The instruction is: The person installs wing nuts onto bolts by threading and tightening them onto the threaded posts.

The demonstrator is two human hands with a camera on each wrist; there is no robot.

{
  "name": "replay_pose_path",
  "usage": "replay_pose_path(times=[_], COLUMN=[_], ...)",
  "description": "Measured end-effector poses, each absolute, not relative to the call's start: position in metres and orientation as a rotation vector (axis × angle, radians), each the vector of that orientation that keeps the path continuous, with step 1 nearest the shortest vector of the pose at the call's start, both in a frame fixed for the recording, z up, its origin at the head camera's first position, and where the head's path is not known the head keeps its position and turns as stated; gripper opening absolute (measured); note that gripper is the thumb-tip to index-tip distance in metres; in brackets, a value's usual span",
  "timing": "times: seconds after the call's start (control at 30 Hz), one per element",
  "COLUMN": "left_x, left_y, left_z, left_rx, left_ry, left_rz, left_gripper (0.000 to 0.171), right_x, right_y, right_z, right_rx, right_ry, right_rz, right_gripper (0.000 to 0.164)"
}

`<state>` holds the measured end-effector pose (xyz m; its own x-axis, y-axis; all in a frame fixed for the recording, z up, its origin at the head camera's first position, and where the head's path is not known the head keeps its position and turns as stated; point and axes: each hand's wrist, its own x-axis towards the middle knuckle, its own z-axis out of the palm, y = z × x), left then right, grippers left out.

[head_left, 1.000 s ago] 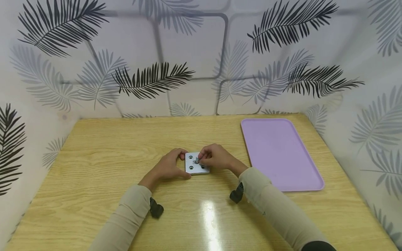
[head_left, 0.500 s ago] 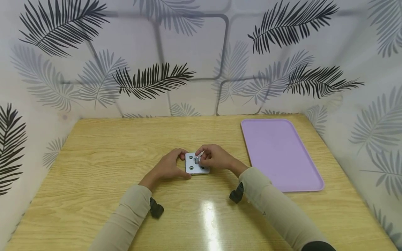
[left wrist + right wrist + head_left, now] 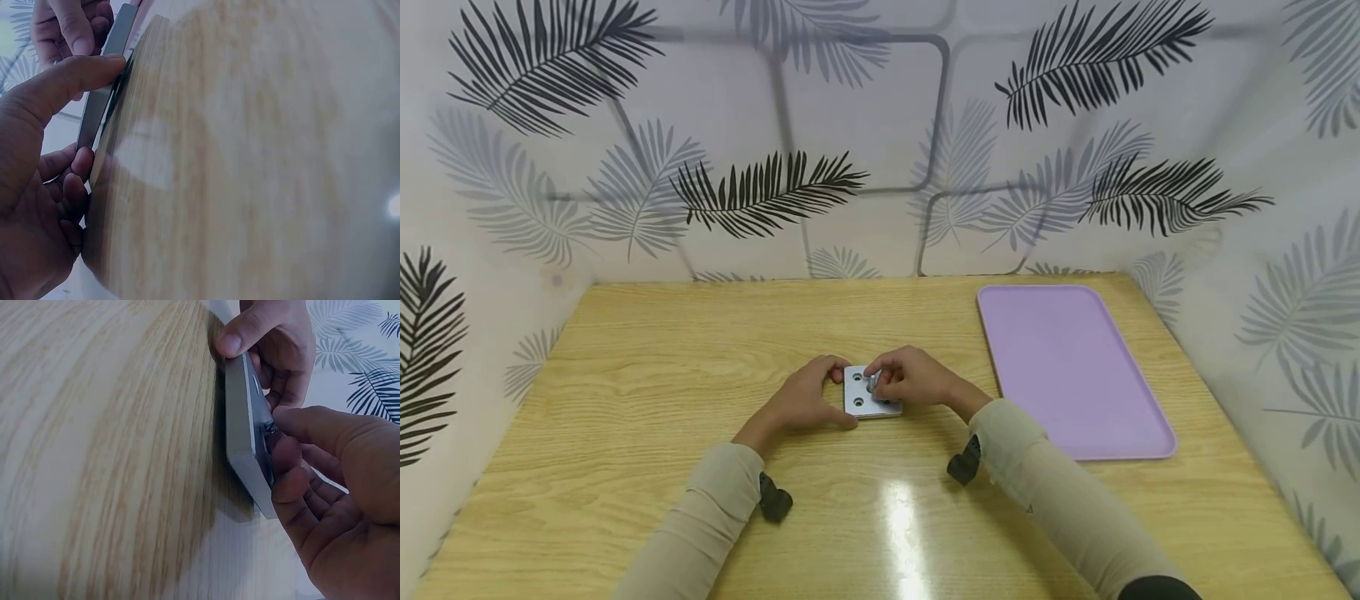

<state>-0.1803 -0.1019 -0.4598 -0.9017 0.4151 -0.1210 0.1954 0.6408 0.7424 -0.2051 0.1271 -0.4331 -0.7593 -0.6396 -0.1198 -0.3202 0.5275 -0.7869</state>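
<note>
A square silver metal plate [image 3: 871,409] with holes near its corners lies on the wooden table. From its middle rises a short metal post, like a bolt [image 3: 872,383]. My left hand [image 3: 807,393] grips the plate from the left, thumb on the near edge and fingers at the far edge. In the left wrist view, that thumb [image 3: 94,70] presses along the plate's side. My right hand [image 3: 919,377] reaches over the plate's right part, thumb and curled fingers pinching the bolt. The right wrist view shows the bolt [image 3: 270,427] mostly hidden by those fingertips.
A purple tray [image 3: 1075,367] lies to the right, beyond my right forearm. Light wood tabletop [image 3: 700,333] surrounds the plate. A wall covering with leaf prints [image 3: 865,225] stands behind the table's far edge.
My right index finger has stretched out leftward over the bolt, and the thumb has shifted slightly around it. My left hand and the plate have stayed in place.
</note>
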Motion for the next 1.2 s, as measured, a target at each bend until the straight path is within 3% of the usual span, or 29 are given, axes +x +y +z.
replay_pose_path(times=[0.83,1.2], left_x=[-0.1785,-0.1794], left_y=[-0.1010,-0.0993], left_z=[-0.4586,-0.4595], left_rx=[0.478,0.477], left_ry=[2.578,2.594], left_rz=[1.137,1.118], left_gripper=[0.076,0.075], right_x=[-0.1989,-0.2003], right_y=[0.1274,0.1298], right_z=[-0.4280,-0.4285], right_rx=[-0.697,-0.725], right_ry=[2.555,2.547], right_rz=[-1.007,-1.011], right_gripper=[0.007,0.006])
